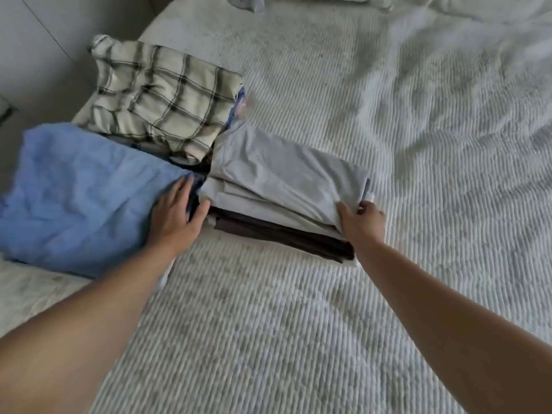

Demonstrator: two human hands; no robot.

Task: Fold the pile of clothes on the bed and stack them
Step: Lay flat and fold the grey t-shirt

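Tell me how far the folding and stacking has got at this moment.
Mostly done, it seems. Folded: a plaid garment on a pile, a blue garment beside it, and a stack with a grey garment over a dark brown one. In hand: the left hand rests flat at the stack's side; the right hand pinches the grey corner. Left: crumpled pale cloth at the bed's far edge, possibly unfolded.

A single head-worn wide-angle camera looked forward and down, close over the bed (328, 309), with both forearms reaching in from below.
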